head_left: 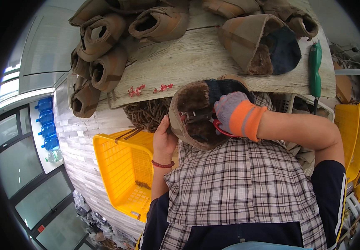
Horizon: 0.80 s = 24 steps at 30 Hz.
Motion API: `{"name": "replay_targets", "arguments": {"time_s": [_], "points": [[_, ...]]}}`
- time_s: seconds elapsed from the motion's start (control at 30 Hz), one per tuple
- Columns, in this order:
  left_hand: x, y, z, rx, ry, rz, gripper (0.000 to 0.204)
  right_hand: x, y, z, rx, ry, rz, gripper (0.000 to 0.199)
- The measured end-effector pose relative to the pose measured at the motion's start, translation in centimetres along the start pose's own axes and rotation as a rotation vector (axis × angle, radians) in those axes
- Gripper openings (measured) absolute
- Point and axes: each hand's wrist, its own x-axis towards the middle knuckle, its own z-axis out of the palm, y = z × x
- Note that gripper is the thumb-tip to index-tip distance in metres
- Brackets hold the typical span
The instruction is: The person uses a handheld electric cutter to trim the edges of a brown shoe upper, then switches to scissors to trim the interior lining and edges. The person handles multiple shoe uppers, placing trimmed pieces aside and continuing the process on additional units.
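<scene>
At the near edge of the table, right hand point(232, 109) in a grey and orange glove point(253, 121): fingers curled through and about the red handles of the scissors point(201, 118), tips partly hidden. Left hand point(164, 139), bare, holds the left side of the fur-lined shell point(193, 100), 1 digit laid up the outer wall; the others mostly out of sight, so how hard they pinch I cannot tell.

Shell sits between the 2 hands, mouth up, over the checked apron point(230, 179). Inside: brown fur, plus a dark blue patch at the far right. Blades point left, into the fur; whether they touch it is unclear.

Step looks like snipping inside the lining. To do it well: left hand draws the wall taut, fingers clear of the blade line; short cuts with the tips, held shallow so pile and outer cloth are spared.

Further out: red scraps point(136, 90) on the table point(163, 66), a green-handled tool point(315, 68) at its right, a yellow basket point(105, 166) below left, handy for offcuts perhaps.
</scene>
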Motion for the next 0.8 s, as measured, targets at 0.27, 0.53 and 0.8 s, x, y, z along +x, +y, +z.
{"name": "replay_targets", "arguments": {"time_s": [0.27, 0.53, 0.8], "points": [[0.1, -0.1, 0.3, 0.019, -0.013, 0.016, 0.043, -0.1, 0.0, 0.2, -0.089, 0.063, -0.039, 0.038], [-0.2, -0.1, 0.2, 0.035, -0.027, 0.011, 0.044, -2.0, 1.0, -1.0, 0.132, 0.046, 0.108, 0.044], [-0.7, -0.1, 0.4, 0.025, -0.043, 0.024, 0.044, -4.8, 1.4, 2.2, 0.02, 0.132, 0.149, 0.073]]}}
